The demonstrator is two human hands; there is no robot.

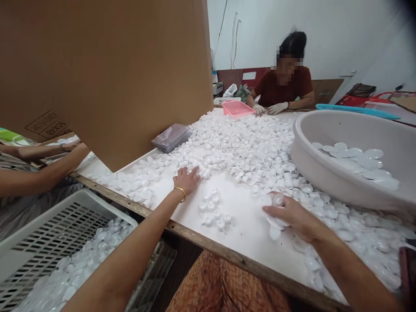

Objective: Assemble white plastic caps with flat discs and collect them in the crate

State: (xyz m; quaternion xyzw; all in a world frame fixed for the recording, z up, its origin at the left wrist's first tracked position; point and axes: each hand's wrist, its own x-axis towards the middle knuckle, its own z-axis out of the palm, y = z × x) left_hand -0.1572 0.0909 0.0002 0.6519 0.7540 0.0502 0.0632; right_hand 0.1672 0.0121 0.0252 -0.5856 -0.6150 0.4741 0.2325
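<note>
A big heap of small white plastic caps [247, 147] covers the white table [240, 225]. My left hand [186, 178], with a gold bangle on the wrist, lies flat with fingers stretched out on the near edge of the heap. My right hand [290, 216] is curled around several white caps [276, 216] near the table's front. A small cluster of loose caps [212, 212] sits between my hands.
A large grey basin [325, 164] with flat white discs stands at right. A white slotted crate [48, 234] with caps sits at lower left. A tall cardboard box [107, 69] fills the upper left. A gloved person [286, 82] sits opposite by a pink basket [237, 108]. Another person's arms [42, 164] rest at left.
</note>
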